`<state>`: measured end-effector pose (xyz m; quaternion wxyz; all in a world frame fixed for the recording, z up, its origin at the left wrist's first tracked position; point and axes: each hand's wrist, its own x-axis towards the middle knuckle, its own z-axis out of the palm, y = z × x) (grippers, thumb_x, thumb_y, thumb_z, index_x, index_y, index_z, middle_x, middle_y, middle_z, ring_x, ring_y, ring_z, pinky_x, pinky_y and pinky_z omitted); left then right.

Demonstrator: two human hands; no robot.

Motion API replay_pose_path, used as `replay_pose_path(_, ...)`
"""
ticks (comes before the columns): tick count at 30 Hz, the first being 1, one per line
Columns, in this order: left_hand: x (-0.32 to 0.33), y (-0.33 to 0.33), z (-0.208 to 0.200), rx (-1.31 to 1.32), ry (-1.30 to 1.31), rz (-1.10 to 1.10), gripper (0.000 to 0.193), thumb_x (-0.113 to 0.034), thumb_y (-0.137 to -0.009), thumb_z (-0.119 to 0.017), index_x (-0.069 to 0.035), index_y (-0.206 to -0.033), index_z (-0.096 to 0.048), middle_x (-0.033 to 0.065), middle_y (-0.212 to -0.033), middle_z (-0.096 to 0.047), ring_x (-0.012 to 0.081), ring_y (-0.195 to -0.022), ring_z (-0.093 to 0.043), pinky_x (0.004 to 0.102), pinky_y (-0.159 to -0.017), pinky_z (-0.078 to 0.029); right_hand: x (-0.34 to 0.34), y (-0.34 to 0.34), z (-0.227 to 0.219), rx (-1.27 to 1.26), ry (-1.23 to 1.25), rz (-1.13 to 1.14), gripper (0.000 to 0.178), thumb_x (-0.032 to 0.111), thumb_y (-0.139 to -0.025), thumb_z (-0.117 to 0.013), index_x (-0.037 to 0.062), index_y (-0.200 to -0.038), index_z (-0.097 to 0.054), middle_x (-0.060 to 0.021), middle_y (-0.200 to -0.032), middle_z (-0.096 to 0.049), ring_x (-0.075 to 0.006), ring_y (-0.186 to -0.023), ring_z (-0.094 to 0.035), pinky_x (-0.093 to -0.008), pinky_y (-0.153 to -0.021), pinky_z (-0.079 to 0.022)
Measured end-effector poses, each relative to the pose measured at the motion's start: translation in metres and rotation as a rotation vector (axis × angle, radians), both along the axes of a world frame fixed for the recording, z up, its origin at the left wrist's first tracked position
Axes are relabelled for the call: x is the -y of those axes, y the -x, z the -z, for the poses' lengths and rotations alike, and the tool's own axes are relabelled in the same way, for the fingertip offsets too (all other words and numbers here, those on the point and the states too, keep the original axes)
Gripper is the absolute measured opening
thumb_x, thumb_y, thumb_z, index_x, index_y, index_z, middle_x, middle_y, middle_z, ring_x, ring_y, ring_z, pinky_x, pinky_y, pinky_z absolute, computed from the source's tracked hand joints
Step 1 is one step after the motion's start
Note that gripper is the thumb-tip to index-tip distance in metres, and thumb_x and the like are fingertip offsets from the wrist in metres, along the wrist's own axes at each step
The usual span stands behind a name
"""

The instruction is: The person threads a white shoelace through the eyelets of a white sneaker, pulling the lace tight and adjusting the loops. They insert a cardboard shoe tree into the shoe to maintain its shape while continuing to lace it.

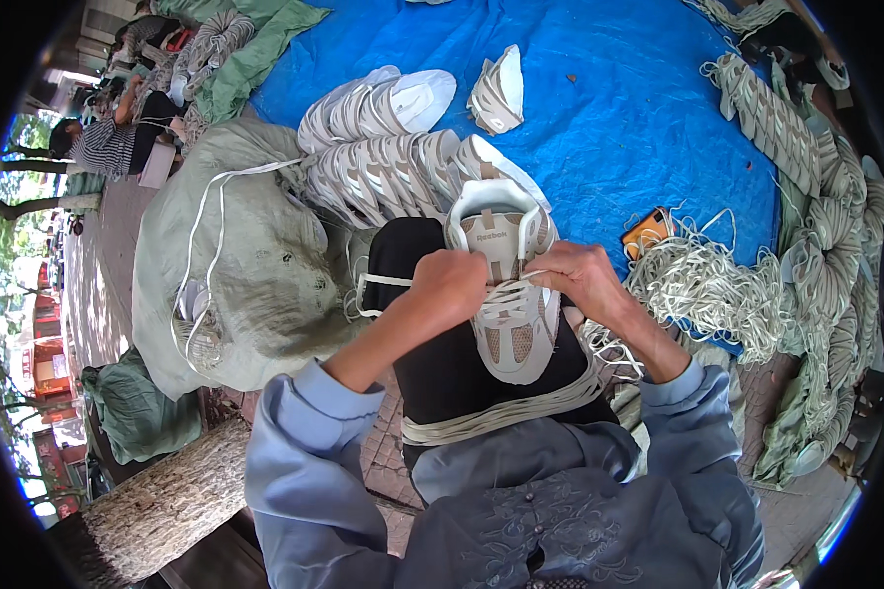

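A beige and white shoe upper rests on my black-covered lap, its toe toward me. A pale shoelace crosses its lower eyelets. My left hand is closed at the left eyelet edge, and a lace loop comes out beside its wrist side; its fingertips are partly hidden. At the right eyelet edge, my right hand pinches the lace between thumb and forefinger. A bundle of loose laces lies across my thighs below the toe.
Rows of similar shoe uppers and a single upper sit on a blue tarp. To the right are tangled laces, an orange phone and strung uppers. A large sack bulges left; another person sits beyond.
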<state>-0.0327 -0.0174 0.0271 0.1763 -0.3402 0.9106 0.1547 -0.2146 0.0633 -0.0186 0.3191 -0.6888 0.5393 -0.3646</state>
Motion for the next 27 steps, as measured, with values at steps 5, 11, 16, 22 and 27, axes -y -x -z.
replay_pose_path(5,-0.007,0.011,0.000,0.162,0.097,0.201,0.007,-0.008,-0.069,-0.054,-0.005,-0.070,-0.061,0.0121,-0.062,-0.061,0.0270,-0.059,-0.063,0.0374,-0.048,-0.047,-0.005,-0.002,0.004,-0.005,0.008,0.038,0.014,0.019,-0.073,-0.063,0.0065,-0.080,-0.064,-0.0088,-0.070,-0.060,-0.0262,-0.064,-0.059,-0.0352,-0.056,-0.046)
replay_pose_path(11,-0.020,0.008,0.000,-0.258,0.433,0.502,0.005,-0.009,-0.064,-0.058,-0.006,-0.067,-0.056,0.0054,-0.064,-0.050,0.0185,-0.071,-0.051,0.0304,-0.068,-0.041,-0.010,0.006,0.012,-0.225,-0.012,0.050,0.024,0.030,-0.075,-0.060,0.0079,-0.066,-0.060,-0.0085,-0.061,-0.059,-0.0263,-0.060,-0.059,-0.0369,-0.051,-0.045)
replay_pose_path(16,-0.019,0.019,0.010,-0.506,0.213,0.058,0.004,-0.004,-0.064,-0.056,-0.001,-0.066,-0.054,0.0118,-0.060,-0.055,0.0275,-0.063,-0.056,0.0369,-0.061,-0.046,-0.007,0.005,0.020,-0.369,0.011,0.060,0.027,0.033,-0.075,-0.059,0.0083,-0.063,-0.060,-0.0080,-0.061,-0.059,-0.0260,-0.058,-0.060,-0.0377,-0.051,-0.047)
replay_pose_path(22,-0.016,0.028,0.014,-0.356,0.018,-0.161,0.008,-0.007,-0.071,-0.053,-0.002,-0.070,-0.059,0.0157,-0.063,-0.059,0.0306,-0.065,-0.060,0.0389,-0.059,-0.047,-0.005,0.001,0.019,-0.484,0.084,0.069,0.021,0.025,-0.071,-0.063,0.0087,-0.058,-0.057,-0.0056,-0.058,-0.056,-0.0226,-0.056,-0.058,-0.0348,-0.049,-0.045)
replay_pose_path(27,-0.008,0.033,0.025,-0.412,-0.195,-0.305,0.013,-0.011,-0.071,-0.052,-0.008,-0.073,-0.065,0.0138,-0.070,-0.061,0.0313,-0.069,-0.060,0.0406,-0.063,-0.047,0.000,0.000,0.017,-0.547,0.182,0.019,0.021,0.025,-0.071,-0.061,0.0093,-0.058,-0.057,-0.0060,-0.057,-0.056,-0.0229,-0.054,-0.058,-0.0346,-0.048,-0.046)
